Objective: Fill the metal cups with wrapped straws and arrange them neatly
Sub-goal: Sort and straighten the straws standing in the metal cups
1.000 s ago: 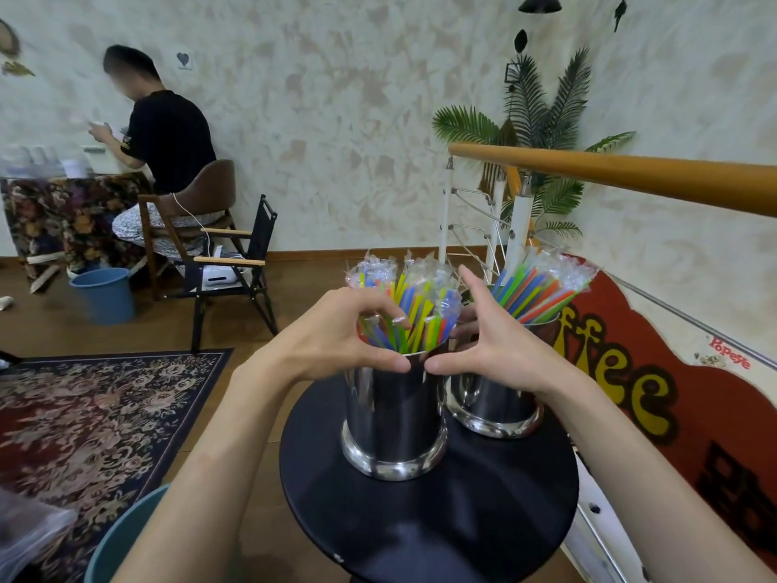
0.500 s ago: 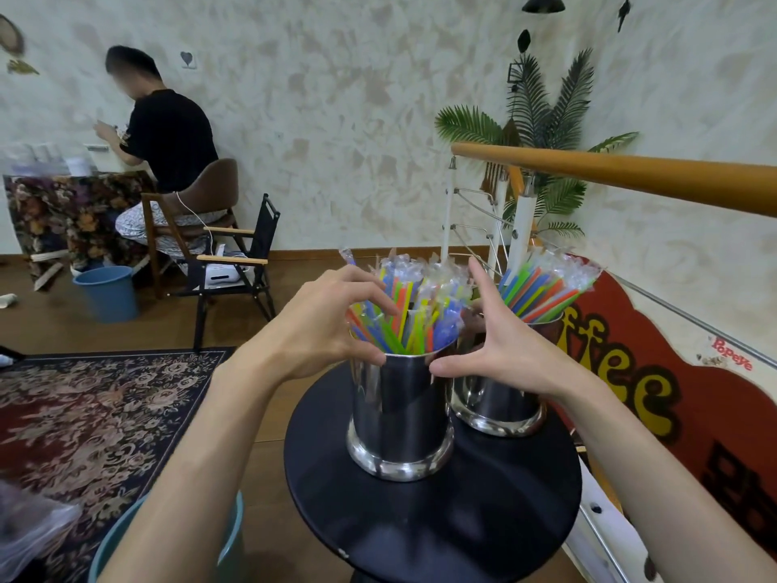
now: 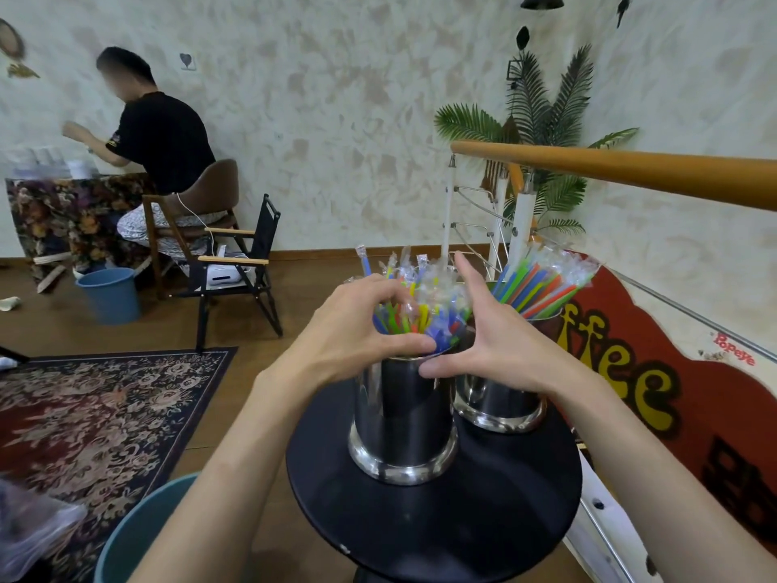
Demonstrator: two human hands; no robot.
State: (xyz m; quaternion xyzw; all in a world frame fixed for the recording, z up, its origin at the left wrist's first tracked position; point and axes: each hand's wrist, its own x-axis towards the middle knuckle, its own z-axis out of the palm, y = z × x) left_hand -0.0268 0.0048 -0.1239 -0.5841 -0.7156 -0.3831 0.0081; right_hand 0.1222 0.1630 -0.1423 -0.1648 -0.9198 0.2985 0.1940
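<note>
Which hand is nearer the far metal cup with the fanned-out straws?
Right. The right hand lies directly in front of the far shiny metal cup; the left hand sits beyond the near cup.

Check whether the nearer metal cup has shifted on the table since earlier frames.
No. The nearer metal cup stands where it did, just left of the far cup, same gap to the black table's front edge.
</note>
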